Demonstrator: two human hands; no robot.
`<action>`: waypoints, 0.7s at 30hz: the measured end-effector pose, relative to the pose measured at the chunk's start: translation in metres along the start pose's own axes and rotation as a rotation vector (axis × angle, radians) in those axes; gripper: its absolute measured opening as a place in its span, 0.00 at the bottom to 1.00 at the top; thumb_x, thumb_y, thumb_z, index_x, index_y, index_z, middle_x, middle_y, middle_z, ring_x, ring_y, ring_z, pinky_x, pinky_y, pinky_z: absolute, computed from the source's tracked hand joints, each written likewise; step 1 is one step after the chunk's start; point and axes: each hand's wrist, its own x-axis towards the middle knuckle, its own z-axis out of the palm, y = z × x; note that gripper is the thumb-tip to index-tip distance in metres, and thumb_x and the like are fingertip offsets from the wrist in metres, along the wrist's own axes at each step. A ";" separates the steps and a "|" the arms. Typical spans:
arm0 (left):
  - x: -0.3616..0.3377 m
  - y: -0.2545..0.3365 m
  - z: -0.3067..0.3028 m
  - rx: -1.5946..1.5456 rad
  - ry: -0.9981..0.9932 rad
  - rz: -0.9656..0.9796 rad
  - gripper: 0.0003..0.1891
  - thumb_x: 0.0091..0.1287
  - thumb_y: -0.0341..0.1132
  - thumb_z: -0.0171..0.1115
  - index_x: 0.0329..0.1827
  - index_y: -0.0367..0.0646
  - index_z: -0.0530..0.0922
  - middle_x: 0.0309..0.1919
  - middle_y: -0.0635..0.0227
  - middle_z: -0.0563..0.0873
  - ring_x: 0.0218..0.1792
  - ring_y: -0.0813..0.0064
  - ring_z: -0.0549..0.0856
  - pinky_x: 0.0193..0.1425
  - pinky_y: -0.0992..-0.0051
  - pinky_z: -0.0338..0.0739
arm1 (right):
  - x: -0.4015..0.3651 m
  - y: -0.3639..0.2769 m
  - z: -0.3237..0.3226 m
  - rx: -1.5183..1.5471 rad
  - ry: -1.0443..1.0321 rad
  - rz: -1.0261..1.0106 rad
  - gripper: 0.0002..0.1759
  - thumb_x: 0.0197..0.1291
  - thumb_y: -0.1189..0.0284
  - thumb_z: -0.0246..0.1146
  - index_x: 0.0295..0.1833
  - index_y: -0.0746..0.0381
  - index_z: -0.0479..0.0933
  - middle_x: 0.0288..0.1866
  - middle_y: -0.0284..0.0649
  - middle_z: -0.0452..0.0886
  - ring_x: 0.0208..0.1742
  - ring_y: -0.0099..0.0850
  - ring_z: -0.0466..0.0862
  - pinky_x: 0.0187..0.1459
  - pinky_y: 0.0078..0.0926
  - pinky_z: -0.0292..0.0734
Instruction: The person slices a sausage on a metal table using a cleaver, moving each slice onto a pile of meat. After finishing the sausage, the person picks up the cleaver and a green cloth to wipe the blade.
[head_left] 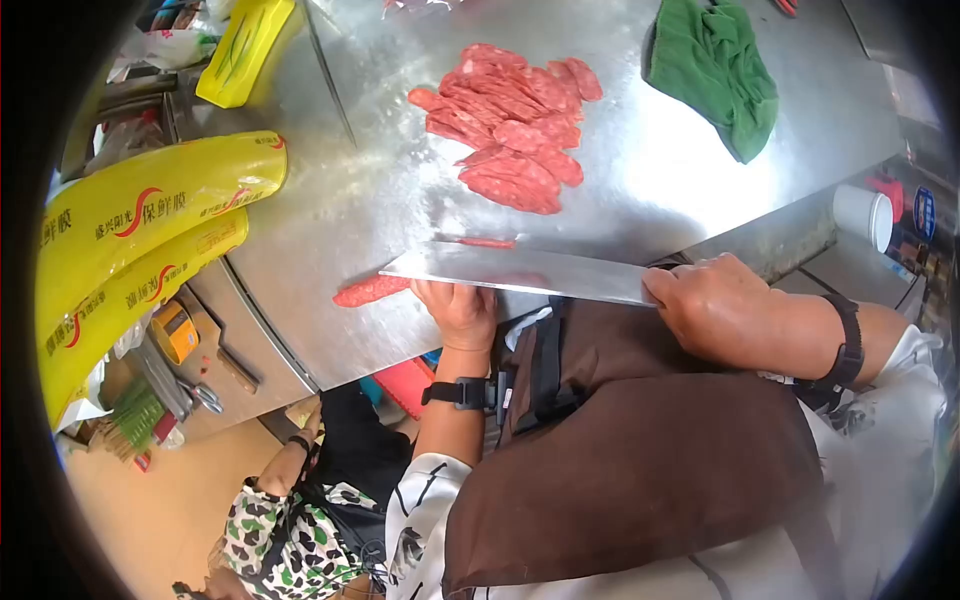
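My right hand [710,305] is wrapped around the handle end of a wide knife [540,272], its blade reaching leftward across the metal counter near the front edge. Beneath and behind the blade lies a red sausage [370,291], its rounded end showing at the left. My left hand [460,312] has its fingers curled on the sausage, the fingertips partly hidden by the blade. Just past the blade lies a thin red slice [487,242]. Farther back on the counter, sausage slices [515,125] overlap in a loose pile.
A green cloth [715,75] lies at the back right of the metal counter [330,210]. Yellow cling-film rolls [160,200], a yellow tray [243,50], scissors [205,397] and another knife [235,365] are on the left. Another person [300,520] is at the lower left.
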 end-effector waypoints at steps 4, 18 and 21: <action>0.001 0.001 0.002 -0.015 0.009 -0.010 0.17 0.53 0.30 0.67 0.47 0.47 0.78 0.50 0.60 0.80 0.54 0.49 0.76 0.56 0.51 0.66 | 0.001 -0.002 -0.002 0.019 0.001 0.017 0.05 0.51 0.78 0.58 0.34 0.69 0.71 0.24 0.49 0.80 0.26 0.46 0.83 0.27 0.42 0.76; 0.006 0.005 0.001 -0.042 0.002 -0.041 0.22 0.49 0.22 0.63 0.49 0.47 0.77 0.51 0.57 0.79 0.57 0.46 0.76 0.57 0.48 0.66 | 0.037 -0.002 -0.005 0.099 -0.002 -0.049 0.05 0.49 0.80 0.58 0.33 0.71 0.73 0.24 0.53 0.80 0.27 0.52 0.82 0.29 0.45 0.77; 0.004 0.003 0.003 -0.045 0.009 -0.037 0.23 0.48 0.21 0.61 0.50 0.46 0.76 0.51 0.56 0.78 0.58 0.46 0.76 0.57 0.47 0.65 | 0.051 -0.003 -0.005 0.118 -0.015 -0.070 0.06 0.49 0.80 0.58 0.34 0.70 0.73 0.24 0.53 0.80 0.27 0.52 0.82 0.29 0.46 0.77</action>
